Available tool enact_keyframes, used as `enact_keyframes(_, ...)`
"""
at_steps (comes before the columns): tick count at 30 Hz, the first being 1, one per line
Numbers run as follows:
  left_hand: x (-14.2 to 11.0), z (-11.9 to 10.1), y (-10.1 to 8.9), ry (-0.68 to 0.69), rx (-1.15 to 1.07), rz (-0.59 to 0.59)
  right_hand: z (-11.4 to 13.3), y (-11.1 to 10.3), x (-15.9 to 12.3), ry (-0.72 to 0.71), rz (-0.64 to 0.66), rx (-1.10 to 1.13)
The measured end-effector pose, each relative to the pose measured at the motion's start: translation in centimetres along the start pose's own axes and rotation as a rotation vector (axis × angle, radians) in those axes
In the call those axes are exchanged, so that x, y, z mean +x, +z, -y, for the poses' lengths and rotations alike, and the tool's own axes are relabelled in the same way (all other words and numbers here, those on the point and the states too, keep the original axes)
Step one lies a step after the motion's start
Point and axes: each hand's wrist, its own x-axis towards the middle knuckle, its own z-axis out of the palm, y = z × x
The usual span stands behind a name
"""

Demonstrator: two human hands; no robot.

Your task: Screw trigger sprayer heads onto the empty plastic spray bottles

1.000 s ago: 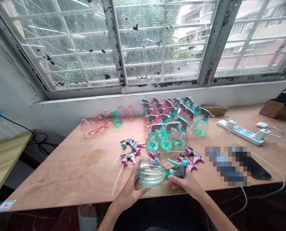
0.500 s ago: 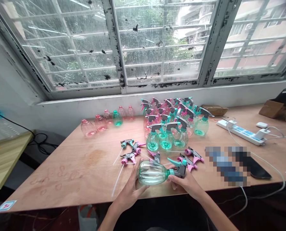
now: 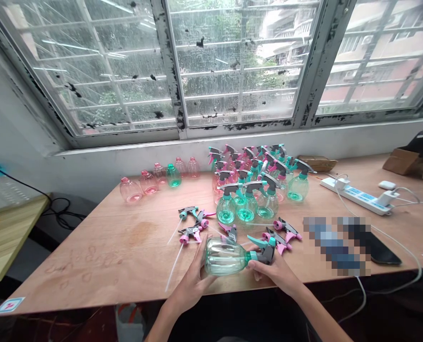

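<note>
A clear green spray bottle [image 3: 226,257] lies on its side just above the near edge of the wooden table [image 3: 119,256]. My left hand [image 3: 193,280] is wrapped round its base. My right hand [image 3: 273,270] grips the grey and teal trigger head [image 3: 264,250] at the bottle's neck. Loose pink and grey trigger heads [image 3: 192,227] with white dip tubes lie just beyond my hands.
Several finished spray bottles [image 3: 254,185] stand in a cluster at the table's middle. Capless pink and green bottles [image 3: 150,183] stand to the left. A white power strip [image 3: 357,195] with cables, a black phone [image 3: 379,249] and a cardboard box [image 3: 404,161] are at the right.
The bottle and both hands have barely shifted; the grip on base and trigger head stays the same.
</note>
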Motion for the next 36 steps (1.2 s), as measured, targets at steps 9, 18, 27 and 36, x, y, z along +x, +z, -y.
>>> enact_keyframes(9,-0.33,-0.71,-0.07,-0.033,-0.024,0.026,-0.08,-0.11,-0.12,0.001,0.007,0.004)
enact_keyframes(18,-0.19,-0.58,-0.07,-0.01,-0.067,0.02,-0.35,-0.1,0.06,-0.008,0.019,-0.001)
enact_keyframes(27,-0.27,-0.63,-0.14,-0.039,-0.076,0.013,-0.32,-0.12,-0.14,-0.004,0.014,0.007)
enact_keyframes(36,-0.08,-0.36,-0.12,-0.031,-0.069,0.021,-0.16,-0.04,0.01,-0.007,0.006,0.008)
